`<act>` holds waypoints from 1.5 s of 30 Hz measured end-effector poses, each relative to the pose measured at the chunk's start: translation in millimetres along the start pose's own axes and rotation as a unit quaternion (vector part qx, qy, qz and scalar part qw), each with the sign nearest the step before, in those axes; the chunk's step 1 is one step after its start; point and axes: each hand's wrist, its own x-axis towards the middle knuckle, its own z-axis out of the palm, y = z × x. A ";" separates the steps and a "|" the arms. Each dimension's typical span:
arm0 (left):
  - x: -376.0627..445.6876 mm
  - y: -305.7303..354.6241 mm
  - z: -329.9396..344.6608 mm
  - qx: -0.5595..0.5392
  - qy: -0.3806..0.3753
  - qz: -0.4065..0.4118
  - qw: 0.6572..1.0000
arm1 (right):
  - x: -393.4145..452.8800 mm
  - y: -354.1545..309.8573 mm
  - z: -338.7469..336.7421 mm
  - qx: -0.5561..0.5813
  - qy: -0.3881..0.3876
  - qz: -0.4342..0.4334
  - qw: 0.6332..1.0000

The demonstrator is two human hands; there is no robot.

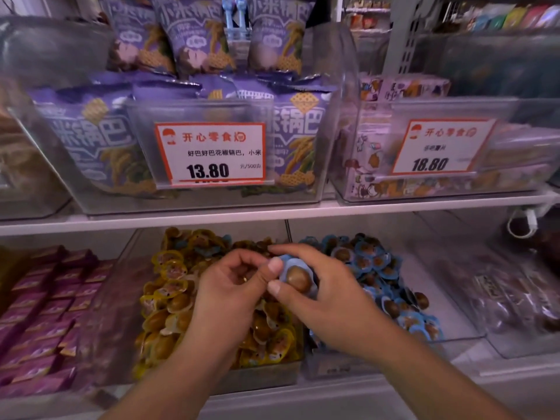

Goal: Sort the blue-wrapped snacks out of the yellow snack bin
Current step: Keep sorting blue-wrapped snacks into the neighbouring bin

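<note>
A clear bin of yellow-wrapped snacks (pixel 169 301) sits on the lower shelf, centre. To its right stands a clear bin holding blue-wrapped snacks (pixel 372 262). My right hand (pixel 327 298) pinches one blue-wrapped snack (pixel 298 278) between thumb and fingers, above the divide between the two bins. My left hand (pixel 230 292) hovers over the yellow bin with fingers curled; its thumb touches the same blue wrapper. A few blue wrappers (pixel 225 239) show among the yellow ones at the back of the yellow bin.
Purple boxed snacks (pixel 45 313) fill the bin at left. A clear bin with dark wrapped items (pixel 515 304) stands at right. The upper shelf (pixel 272 212) carries bins of purple bags (pixel 91 140) with price tags, overhanging the lower bins.
</note>
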 end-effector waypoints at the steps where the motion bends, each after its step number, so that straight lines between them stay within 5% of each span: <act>1: -0.9 -0.1 2.7 0.001 -0.007 -0.012 1.000 | 0.1 -0.1 2.3 -0.003 0.016 -0.009 1.000; 7: 25.8 -17.1 -33.1 0.250 0.008 0.016 0.968 | 14.9 24.9 -33.4 -0.015 0.169 0.086 0.982; 12: 39.5 -40.7 -69.0 0.608 -0.109 0.115 0.778 | 18.8 59.6 -69.3 0.028 0.123 0.267 0.955; 15: 39.0 -44.8 -71.3 0.670 -0.207 0.090 0.707 | 22.8 70.3 -79.5 -0.060 0.241 0.240 0.939; 18: 40.6 -42.7 -75.9 0.697 -0.232 0.056 0.676 | 21.7 54.3 -71.3 -0.081 0.286 0.144 0.944; 25: 28.4 -10.7 -104.7 0.707 -0.144 0.083 0.688 | 46.7 -1.6 22.3 -0.203 0.043 -0.023 0.978; 29: 15.3 -3.7 -119.3 0.718 -0.116 0.079 0.682 | 110.2 -4.9 72.0 -0.306 -0.178 0.127 0.927; 32: 8.1 -7.5 -117.5 0.727 -0.104 0.090 0.673 | 140.3 20.2 92.7 -0.364 -0.234 0.212 0.876; 35: 9.5 -11.2 -118.4 0.709 -0.099 0.094 0.691 | 144.8 51.0 103.8 -0.431 -0.220 0.229 0.844; 38: 10.9 -12.7 -120.8 0.694 -0.091 0.104 0.707 | 142.5 62.0 111.6 -0.433 -0.192 0.196 0.859; 41: 9.3 -12.6 -120.2 0.687 -0.090 0.105 0.713 | 137.6 62.8 110.5 -0.344 -0.141 0.193 0.908; 45: 8.0 -10.8 -121.7 0.658 -0.080 0.113 0.740 | 139.0 56.6 107.1 -0.103 0.045 0.323 0.940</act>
